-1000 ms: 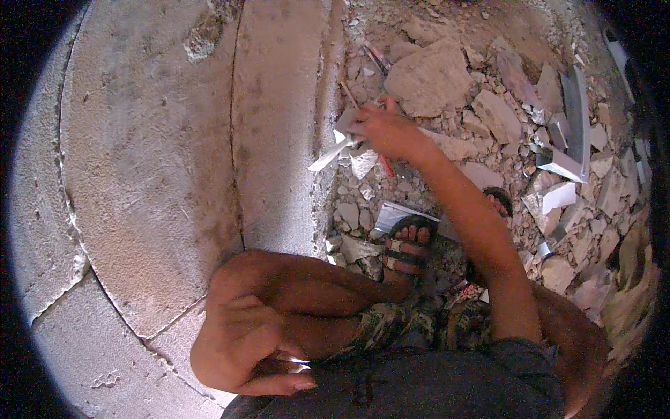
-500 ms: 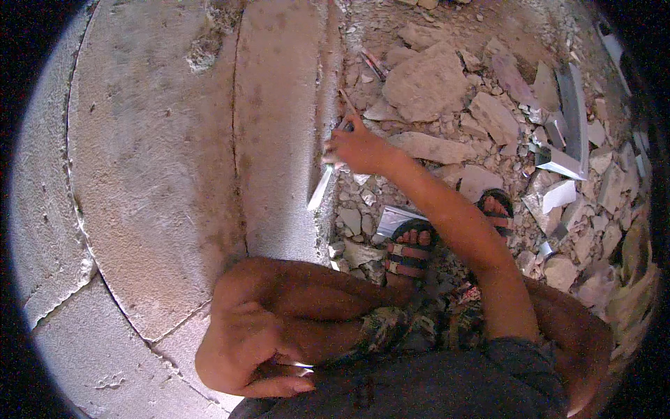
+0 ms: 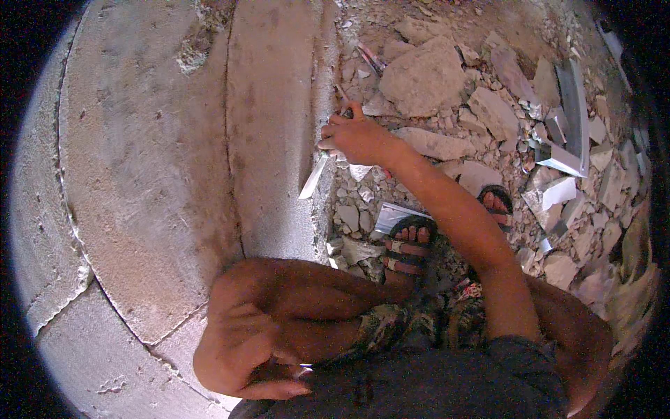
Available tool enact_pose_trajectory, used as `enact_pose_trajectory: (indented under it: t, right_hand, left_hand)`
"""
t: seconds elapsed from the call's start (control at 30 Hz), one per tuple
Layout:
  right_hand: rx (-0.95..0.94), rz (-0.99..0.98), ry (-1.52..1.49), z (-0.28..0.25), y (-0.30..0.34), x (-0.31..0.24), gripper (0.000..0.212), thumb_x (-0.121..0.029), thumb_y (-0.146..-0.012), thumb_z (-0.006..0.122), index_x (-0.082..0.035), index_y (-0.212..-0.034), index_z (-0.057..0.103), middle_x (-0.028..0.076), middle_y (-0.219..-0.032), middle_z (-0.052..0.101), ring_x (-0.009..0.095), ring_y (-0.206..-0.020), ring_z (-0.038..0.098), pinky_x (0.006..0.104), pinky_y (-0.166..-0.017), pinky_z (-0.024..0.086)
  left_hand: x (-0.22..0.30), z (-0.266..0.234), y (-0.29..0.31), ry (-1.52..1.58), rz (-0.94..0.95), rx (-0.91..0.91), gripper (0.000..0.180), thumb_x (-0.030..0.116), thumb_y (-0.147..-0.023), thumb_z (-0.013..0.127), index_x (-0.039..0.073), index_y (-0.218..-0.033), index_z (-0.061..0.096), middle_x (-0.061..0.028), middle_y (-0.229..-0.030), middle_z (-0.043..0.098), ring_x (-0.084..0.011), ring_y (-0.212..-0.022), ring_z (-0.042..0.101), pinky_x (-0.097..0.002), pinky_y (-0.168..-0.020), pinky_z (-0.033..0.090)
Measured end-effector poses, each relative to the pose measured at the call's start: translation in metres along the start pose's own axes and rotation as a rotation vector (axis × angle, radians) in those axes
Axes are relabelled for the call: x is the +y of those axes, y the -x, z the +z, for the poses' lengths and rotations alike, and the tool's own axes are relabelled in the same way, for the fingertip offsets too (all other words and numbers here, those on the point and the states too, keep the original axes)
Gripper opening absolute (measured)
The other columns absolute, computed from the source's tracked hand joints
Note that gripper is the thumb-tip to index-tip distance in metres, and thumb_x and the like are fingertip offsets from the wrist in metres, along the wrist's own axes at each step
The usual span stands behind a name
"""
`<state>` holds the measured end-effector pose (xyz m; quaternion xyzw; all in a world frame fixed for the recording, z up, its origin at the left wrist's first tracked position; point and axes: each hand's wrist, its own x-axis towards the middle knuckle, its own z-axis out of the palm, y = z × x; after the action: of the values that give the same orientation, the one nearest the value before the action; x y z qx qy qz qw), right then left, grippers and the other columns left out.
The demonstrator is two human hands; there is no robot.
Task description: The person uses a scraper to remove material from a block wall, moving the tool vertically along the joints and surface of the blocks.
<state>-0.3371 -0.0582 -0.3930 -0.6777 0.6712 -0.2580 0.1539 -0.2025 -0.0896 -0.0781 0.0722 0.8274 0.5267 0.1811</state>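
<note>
**A:** ok so what's the right hand (image 3: 357, 141) up to? Pose looks kinda awkward.

**B:** It's out near 12 o'clock, back of the hand up. The right forearm (image 3: 450, 199) slants in from about 4 o'clock, the elbow only slightly bent, passing between the two sandalled feet (image 3: 408, 246). The fingers curl over toward 9, with one digit poking up toward 12.

**A:** Holding anything?

**B:** Looks like they're clamped on a white strip (image 3: 315, 176). It comes out from under the fingertips and points down toward 7 o'clock, over the edge of the concrete slab (image 3: 272, 140). Can't tell whether it touches the slab. A thin stick (image 3: 341, 93) shows just past the hand at 12, no clue if it's being touched.

**A:** And the left?

**B:** The left hand (image 3: 255, 342) is down at 7 o'clock by the bent left leg (image 3: 300, 290), fingers bent round toward the dark shirt (image 3: 419, 384), thumb lowest. There's a small bright patch by the thumb, but I honestly can't tell if something's gripped there.

**A:** Rest of the scene?

**B:** Broken rubble (image 3: 426, 77) around 1 o'clock, grey angled piece (image 3: 575, 119) at 2.
</note>
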Motion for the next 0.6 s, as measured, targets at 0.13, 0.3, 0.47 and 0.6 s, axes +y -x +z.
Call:
enact_pose_trajectory:
  t: [0.13,0.3,0.47,0.6]
  right_hand:
    - [-0.002,-0.042,0.011,-0.006,0.003,-0.002,0.032,-0.008,-0.079,0.055,-0.019,-0.109,0.063,0.001,-0.11,0.056,0.019,-0.113,0.047,0.0636,-0.1,0.02]
    - [-0.026,-0.005,0.05,0.005,-0.002,0.002,0.032,-0.008,-0.079,0.055,-0.02,-0.108,0.063,0.001,-0.105,0.058,0.02,-0.108,0.049,0.0619,-0.097,0.023]
    - [0.036,-0.086,-0.01,0.023,0.002,-0.011,0.032,-0.008,-0.078,0.055,-0.02,-0.107,0.063,0.002,-0.102,0.058,0.021,-0.105,0.051,0.0613,-0.095,0.026]
    - [0.112,-0.008,0.001,0.003,0.01,0.01,0.033,-0.01,-0.077,0.057,-0.02,-0.108,0.062,0.001,-0.105,0.058,0.021,-0.108,0.05,0.0617,-0.094,0.026]
  left_hand:
    - [-0.001,0.0,0.001,0.008,-0.01,-0.005,0.02,0.023,-0.075,0.065,0.005,-0.076,0.06,-0.0154,-0.076,0.064,-0.0321,-0.07,0.062,-0.042,-0.063,0.049]
    - [0.0,-0.002,-0.002,0.011,-0.015,-0.005,0.02,0.023,-0.075,0.065,0.004,-0.077,0.059,-0.016,-0.077,0.063,-0.0328,-0.071,0.062,-0.0423,-0.063,0.049]
    - [0.004,0.0,0.0,0.009,-0.011,-0.003,0.02,0.023,-0.076,0.064,0.004,-0.078,0.059,-0.0167,-0.078,0.063,-0.0335,-0.073,0.062,-0.0427,-0.064,0.049]
    - [0.005,0.001,0.0,0.016,-0.01,0.002,0.021,0.024,-0.076,0.064,0.004,-0.079,0.059,-0.0172,-0.079,0.063,-0.034,-0.074,0.062,-0.043,-0.065,0.049]
